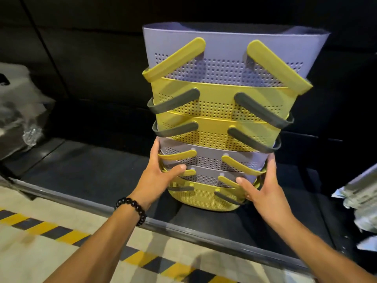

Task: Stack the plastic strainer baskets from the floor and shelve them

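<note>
A tall nested stack of plastic strainer baskets (220, 111) stands on the dark bottom shelf (91, 166). The baskets are lilac and yellow, perforated, with yellow or grey handles folded down on their sides. The top basket (224, 50) is lilac and the bottom one (202, 197) is yellow. My left hand (159, 176) presses the stack's lower left side, thumb across the front. My right hand (263, 190) grips the lower right side, fingers spread over the handles. A dark bead bracelet (132, 209) is on my left wrist.
Clear plastic-wrapped goods (18, 111) lie on the shelf at the left. Wrapped packages (359, 201) lie at the right edge. The shelf has a metal front rim (183, 227). Below it, the pale floor carries yellow-and-black hazard striping (61, 231).
</note>
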